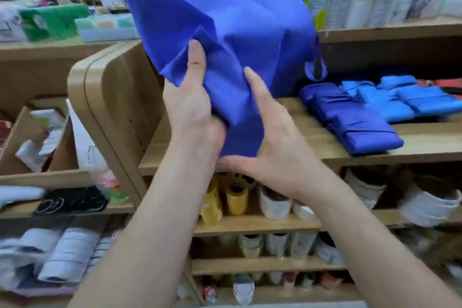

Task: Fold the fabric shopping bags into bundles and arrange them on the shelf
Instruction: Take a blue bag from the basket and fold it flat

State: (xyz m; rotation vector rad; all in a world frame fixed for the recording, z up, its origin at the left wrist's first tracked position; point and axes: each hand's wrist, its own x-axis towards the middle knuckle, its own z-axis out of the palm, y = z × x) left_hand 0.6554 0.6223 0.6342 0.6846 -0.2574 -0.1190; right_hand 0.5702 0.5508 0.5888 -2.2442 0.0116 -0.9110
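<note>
— What has the left hand (pixel 190 107) got?
— Its grip is clenched on the blue bag (pixel 225 12): the thumb presses a fold, and the fingers are hidden behind the cloth.
— And the right hand (pixel 275 150)?
— Just right of that grip, unclasped. The forefinger lies straight against the cloth, and the thumb is spread under the bag's lower edge.
— Where is the bag?
— Above the grip, held in the air before the shelf (pixel 305 142). Farther right, dark blue bundles (pixel 350 122) lie on that shelf, with light blue bundles (pixel 405 100) beyond.
</note>
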